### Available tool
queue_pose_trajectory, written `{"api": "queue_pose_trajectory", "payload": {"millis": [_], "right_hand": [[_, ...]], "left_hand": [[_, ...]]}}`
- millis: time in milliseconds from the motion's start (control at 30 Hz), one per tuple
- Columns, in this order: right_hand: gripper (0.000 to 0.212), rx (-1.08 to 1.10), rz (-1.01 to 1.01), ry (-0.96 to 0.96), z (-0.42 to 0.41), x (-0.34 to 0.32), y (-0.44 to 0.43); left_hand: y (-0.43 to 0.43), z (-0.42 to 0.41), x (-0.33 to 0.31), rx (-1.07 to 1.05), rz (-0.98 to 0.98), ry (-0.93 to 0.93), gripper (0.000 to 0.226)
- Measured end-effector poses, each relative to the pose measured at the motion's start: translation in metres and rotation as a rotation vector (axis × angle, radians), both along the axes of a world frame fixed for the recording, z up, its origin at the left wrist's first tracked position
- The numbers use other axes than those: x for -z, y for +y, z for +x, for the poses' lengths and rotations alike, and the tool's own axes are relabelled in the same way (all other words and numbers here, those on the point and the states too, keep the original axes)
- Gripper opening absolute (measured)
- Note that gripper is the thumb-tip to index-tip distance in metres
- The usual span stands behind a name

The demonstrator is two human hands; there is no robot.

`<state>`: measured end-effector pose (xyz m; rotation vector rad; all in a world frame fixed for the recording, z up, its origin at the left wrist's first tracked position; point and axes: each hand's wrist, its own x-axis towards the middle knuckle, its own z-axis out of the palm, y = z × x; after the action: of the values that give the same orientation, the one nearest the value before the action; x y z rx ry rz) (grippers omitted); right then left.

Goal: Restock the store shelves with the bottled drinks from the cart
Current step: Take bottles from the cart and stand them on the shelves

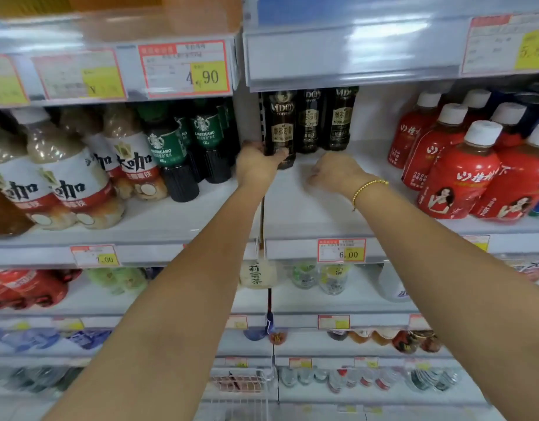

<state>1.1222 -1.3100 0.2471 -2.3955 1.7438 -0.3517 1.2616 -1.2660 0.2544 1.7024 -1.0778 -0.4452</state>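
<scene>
A: Where are the hands right now?

B: Both are reaching to the far part of the shelf (307,208). The left hand (257,165) is wrapped round the bottom of a dark coffee bottle (281,129), the leftmost of three standing in a row. The right hand (333,171) is curled into a loose fist just beside the middle and right bottles; I can't tell whether it holds anything

A: What could go wrong from here?

B: My guess is tipping. The bottle is held low, so a push or a pull could rock its top against its neighbour and knock the row over. The shelf above hangs close over the caps, so lifting it could catch there. The left hand is also right beside the upright divider (250,117), which could snag the knuckles

A: And what's in the bays?

B: The coffee bay is mostly bare, just those three at the far left, with open shelf in front. To the right stand red tea bottles (463,180) with white caps, packed close. Left of the divider are green-labelled coffee bottles (171,153) and milky brown bottles (70,183)

A: The cart?

B: Only a bit of white wire basket (247,381) shows near the bottom; what's in it is too blurred to tell
</scene>
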Motion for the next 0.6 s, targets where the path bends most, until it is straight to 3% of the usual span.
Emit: {"api": "queue_pose_trajectory", "payload": {"millis": [67, 133, 233, 300, 400, 533, 600], "right_hand": [[0.025, -0.032, -0.071, -0.1, 0.001, -0.008, 0.02], [0.022, -0.089, -0.213, -0.259, 0.005, -0.014, 0.06], [0.023, -0.253, -0.3, -0.466, 0.018, -0.002, 0.129], [0.02, -0.362, -0.195, -0.466, 0.029, 0.03, 0.165], [0.018, -0.471, -0.101, -0.277, 0.051, 0.1, 0.201], [0.021, -0.559, 0.277, -0.093, 0.082, 0.218, 0.254], [0.023, -0.571, 0.46, -0.005, 0.092, 0.282, 0.283]], "left_hand": [[0.044, 0.001, -0.003, 0.013, -0.15, 0.002, 0.026], [0.097, 0.007, 0.005, 0.014, -0.257, -0.026, 0.036], [0.179, 0.023, 0.037, -0.027, -0.225, -0.116, 0.05], [0.226, 0.038, 0.077, -0.012, -0.106, -0.102, 0.049], [0.282, 0.06, 0.166, 0.004, 0.224, -0.048, 0.042], [0.349, 0.085, 0.291, -0.058, 0.628, 0.182, 0.008], [0.374, 0.095, 0.341, -0.073, 0.784, 0.247, 0.013]]}}
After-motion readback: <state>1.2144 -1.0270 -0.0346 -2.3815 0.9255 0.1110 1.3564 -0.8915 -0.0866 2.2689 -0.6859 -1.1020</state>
